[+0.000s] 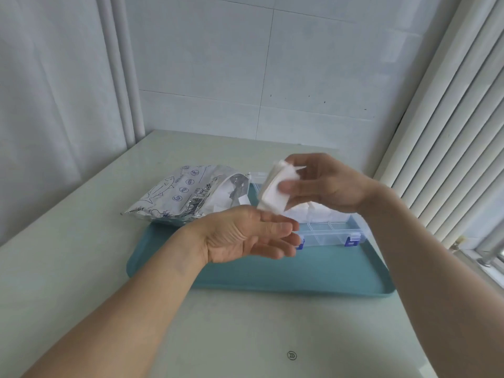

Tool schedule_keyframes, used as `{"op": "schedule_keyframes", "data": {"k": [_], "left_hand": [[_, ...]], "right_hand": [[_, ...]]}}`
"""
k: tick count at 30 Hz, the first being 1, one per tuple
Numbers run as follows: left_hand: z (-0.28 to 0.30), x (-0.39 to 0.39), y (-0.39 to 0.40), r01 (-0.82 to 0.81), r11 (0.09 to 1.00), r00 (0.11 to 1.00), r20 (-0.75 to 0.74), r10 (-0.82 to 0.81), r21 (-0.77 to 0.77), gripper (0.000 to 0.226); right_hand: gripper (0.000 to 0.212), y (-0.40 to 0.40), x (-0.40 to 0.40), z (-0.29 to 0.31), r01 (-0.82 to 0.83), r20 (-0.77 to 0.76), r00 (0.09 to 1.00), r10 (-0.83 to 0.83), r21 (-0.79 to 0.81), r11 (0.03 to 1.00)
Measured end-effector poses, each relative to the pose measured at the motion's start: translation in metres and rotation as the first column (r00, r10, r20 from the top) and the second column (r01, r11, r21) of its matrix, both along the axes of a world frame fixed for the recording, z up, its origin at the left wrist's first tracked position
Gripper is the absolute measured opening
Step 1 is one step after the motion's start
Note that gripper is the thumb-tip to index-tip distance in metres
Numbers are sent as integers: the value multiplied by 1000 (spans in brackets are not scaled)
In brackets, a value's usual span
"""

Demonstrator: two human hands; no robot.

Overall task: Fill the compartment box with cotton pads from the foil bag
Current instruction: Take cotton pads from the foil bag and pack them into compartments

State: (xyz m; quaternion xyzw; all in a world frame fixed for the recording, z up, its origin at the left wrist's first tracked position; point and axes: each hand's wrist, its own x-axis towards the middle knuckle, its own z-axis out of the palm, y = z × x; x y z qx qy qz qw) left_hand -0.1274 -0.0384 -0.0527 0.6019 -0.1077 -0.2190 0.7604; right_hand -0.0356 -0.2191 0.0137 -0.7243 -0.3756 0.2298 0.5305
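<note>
My right hand (327,184) pinches a stack of white cotton pads (272,192) in the air above the tray. My left hand (245,236) is held palm up just below the stack, fingers relaxed and holding nothing. The silver foil bag (180,197) lies open on the left end of the tray, with white pads showing in its mouth. The clear compartment box (330,233) with blue latches sits on the tray behind my hands. White pads fill its rear compartments; the front compartments look empty.
Box and bag rest on a teal tray (272,276) on a pale table (81,241). A tiled wall stands behind, a curtain on the left, and window blinds (450,132) on the right.
</note>
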Motion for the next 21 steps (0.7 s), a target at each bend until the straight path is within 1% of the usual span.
{"op": "schedule_keyframes", "data": {"k": [1,2,3,5,6,7,10,14,18,21], "left_hand": [[0,1,-1,-68,996,998,4,68,59,35],[0,3,-3,-159,982,987,16,158,98,34],[-1,5,-5,-258,958,966,30,257,122,27],[-4,11,-7,-446,878,895,81,438,177,12],[-6,14,-7,-510,834,860,120,495,210,8],[-9,16,-7,-554,796,833,164,529,244,7],[-13,18,-6,-607,722,794,280,539,332,9],[-17,18,-12,-586,720,810,280,515,371,12],[-21,19,-13,-575,717,818,297,493,394,7],[-22,18,-12,-576,695,816,341,466,430,8]], "right_hand": [[36,-6,5,3,48,-113,993,-41,64,997],[36,-11,10,5,103,-179,980,-90,65,993],[33,-15,16,4,152,-187,971,-151,-7,988],[27,-21,26,-2,221,-87,964,-253,-274,936],[26,-23,30,-6,236,-43,961,-273,-383,893],[25,-23,33,-10,245,-21,958,-285,-451,858],[23,-16,32,-21,274,21,950,-311,-534,800],[21,0,23,-31,378,130,918,-376,-577,724],[42,9,17,-36,444,222,890,-397,-615,651],[45,11,15,-39,451,214,885,-414,-616,645]]}}
